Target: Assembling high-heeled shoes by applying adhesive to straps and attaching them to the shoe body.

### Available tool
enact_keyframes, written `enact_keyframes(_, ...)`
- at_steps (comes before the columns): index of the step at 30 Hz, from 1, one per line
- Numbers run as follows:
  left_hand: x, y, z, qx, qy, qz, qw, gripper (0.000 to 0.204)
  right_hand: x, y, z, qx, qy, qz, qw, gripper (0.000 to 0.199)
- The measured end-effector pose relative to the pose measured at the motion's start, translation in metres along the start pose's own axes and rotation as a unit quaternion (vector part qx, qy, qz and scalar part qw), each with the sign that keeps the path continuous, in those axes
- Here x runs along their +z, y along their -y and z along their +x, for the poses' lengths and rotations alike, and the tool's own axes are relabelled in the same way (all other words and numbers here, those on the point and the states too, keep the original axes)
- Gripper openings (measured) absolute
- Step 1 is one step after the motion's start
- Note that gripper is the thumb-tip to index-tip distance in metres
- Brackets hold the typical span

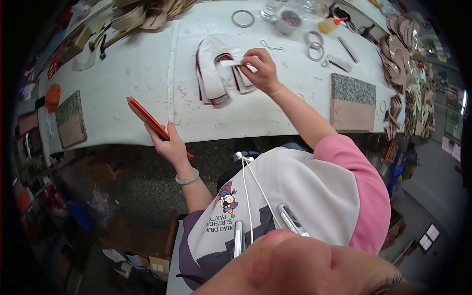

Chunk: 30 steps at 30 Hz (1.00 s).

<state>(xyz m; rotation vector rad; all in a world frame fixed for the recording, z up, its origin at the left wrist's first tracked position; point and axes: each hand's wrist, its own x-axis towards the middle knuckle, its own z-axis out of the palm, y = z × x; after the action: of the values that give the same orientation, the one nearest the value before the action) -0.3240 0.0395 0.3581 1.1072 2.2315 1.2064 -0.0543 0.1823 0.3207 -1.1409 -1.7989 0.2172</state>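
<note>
Head view shows your left hand (169, 142) gripping a flat red piece (147, 118) by its near end, held over the front edge of the white bench (123, 73). Your right hand (263, 71) is closed in a pinch on a small white strip (233, 63), right above a stack of curved white and dark-red cut pieces (216, 73) lying mid-bench. Two metal rings (314, 46) sit just beyond that hand, and a speckled block (353, 101) lies to its right.
</note>
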Motion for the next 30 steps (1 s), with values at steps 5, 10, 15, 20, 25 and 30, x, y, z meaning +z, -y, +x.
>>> enact_keyframes(5,0.024,-0.015,-0.011,0.059,0.008,0.037,0.998,0.059,-0.093,0.013,0.011,-0.117,0.024,-0.002,0.993,0.015)
enact_keyframes(10,0.052,-0.040,-0.014,0.062,0.036,-0.014,0.997,0.045,-0.154,-0.006,-0.043,0.161,0.113,0.002,0.981,0.017)
enact_keyframes(15,0.066,-0.077,-0.026,0.085,0.039,-0.045,0.995,0.040,-0.233,-0.081,-0.095,0.412,0.140,-0.008,0.900,0.016)
enact_keyframes(20,0.070,-0.098,-0.055,0.022,0.041,0.002,0.999,0.050,-0.321,-0.210,-0.103,0.468,0.051,-0.013,0.882,0.015)
enact_keyframes(25,0.092,-0.130,-0.099,0.001,0.000,0.041,0.999,0.053,-0.368,-0.342,-0.070,0.465,-0.021,-0.044,0.884,0.021)
enact_keyframes(30,0.130,-0.163,-0.141,0.046,-0.032,0.065,0.996,0.047,-0.365,-0.415,-0.047,0.448,0.057,-0.113,0.885,0.021)
